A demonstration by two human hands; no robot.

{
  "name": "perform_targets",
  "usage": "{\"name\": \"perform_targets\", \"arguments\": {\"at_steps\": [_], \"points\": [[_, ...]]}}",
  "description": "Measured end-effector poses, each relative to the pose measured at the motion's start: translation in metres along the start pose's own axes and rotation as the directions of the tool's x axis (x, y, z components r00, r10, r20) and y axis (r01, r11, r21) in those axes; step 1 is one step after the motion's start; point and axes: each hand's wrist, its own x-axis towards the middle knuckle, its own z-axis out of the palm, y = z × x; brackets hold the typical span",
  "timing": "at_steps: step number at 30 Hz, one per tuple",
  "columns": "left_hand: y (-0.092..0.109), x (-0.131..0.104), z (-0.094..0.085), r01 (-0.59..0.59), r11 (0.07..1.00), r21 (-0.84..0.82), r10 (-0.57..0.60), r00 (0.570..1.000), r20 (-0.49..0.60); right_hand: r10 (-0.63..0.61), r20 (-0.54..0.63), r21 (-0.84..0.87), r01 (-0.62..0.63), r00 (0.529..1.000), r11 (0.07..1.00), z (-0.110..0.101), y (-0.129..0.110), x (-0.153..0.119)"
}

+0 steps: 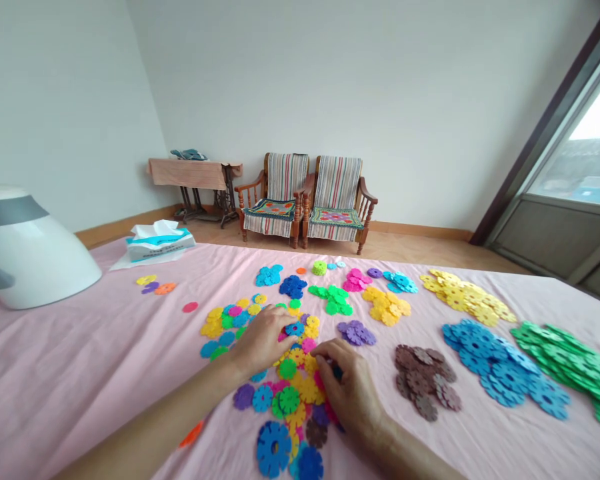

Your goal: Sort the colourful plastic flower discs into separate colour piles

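- At the far left of the bench [130, 373], spread with pink cloth, a white and grey jug [45, 250] is stood upright, probably to be out of the hands' way.
- Beside it, a tissue box [155, 249] is set on white paper; lettering is printed on its side but is too blurred to be read, and no brand can be made out.
- Mixed notched discs [305, 387] are spread loosely near the middle, perhaps so that single pieces can be reached.
- The left hand [265, 340] is held over them, a blue disc [295, 329] framed by thumb and fingers; whether it is gripped cannot be told.
- The right hand [350, 387] is curled at the pile's right edge, its fingers bent; what is clamped, if anything, is hidden.
- Further right, brown [420, 377], yellow [465, 297], blue [500, 363] and green heaps [570, 360] are grouped by colour, seemingly so that each shade can be found quickly.
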Motion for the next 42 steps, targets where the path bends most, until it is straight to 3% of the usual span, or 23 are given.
{"name": "perform_targets", "arguments": {"at_steps": [10, 16, 20, 24, 27, 30, 33, 36, 39, 42], "points": [[-0.005, -0.003, 0.004, -0.007, 1.0, -0.015, 0.006, 0.997, -0.073, 0.03, -0.016, -0.005, -0.031, 0.999, 1.0, 0.0, 0.0, 0.001], [-0.005, -0.006, 0.004, 0.013, 0.99, -0.144, -0.038, 0.984, -0.173, 0.04, -0.085, -0.046, -0.044, 0.996, 0.998, 0.002, 0.007, 0.003], [0.005, -0.007, 0.001, -0.024, 0.956, -0.293, -0.009, 0.994, -0.109, 0.076, -0.11, -0.073, -0.085, 0.991, 0.994, 0.003, 0.012, 0.003], [0.015, -0.009, -0.003, -0.058, 0.938, -0.342, 0.052, 0.998, -0.029, 0.082, -0.057, -0.06, -0.085, 0.995, 0.995, 0.004, 0.011, 0.002], [0.017, -0.01, -0.002, -0.056, 0.932, -0.359, 0.042, 0.998, -0.047, 0.182, -0.037, 0.055, -0.179, 0.983, 0.982, 0.005, 0.008, 0.003], [0.013, -0.01, 0.0, -0.003, 0.928, -0.372, -0.045, 0.992, -0.12, 0.387, -0.023, 0.355, -0.355, 0.922, 0.865, 0.001, 0.011, 0.011], [0.006, -0.01, 0.002, 0.072, 0.928, -0.365, -0.137, 0.978, -0.157, 0.517, -0.062, 0.604, -0.38, 0.854, 0.701, -0.016, 0.016, 0.025], [0.001, -0.009, 0.004, 0.115, 0.927, -0.357, -0.185, 0.969, -0.166, 0.567, -0.271, 0.763, -0.185, 0.778, 0.619, -0.045, 0.019, 0.042], [0.0, -0.008, 0.004, 0.124, 0.925, -0.36, -0.189, 0.97, -0.153, 0.594, -0.46, 0.82, 0.058, 0.66, 0.57, -0.07, 0.019, 0.053], [0.001, -0.008, 0.005, 0.121, 0.926, -0.357, -0.183, 0.973, -0.144, 0.609, -0.506, 0.799, 0.067, 0.611, 0.597, -0.076, 0.025, 0.054]]}}
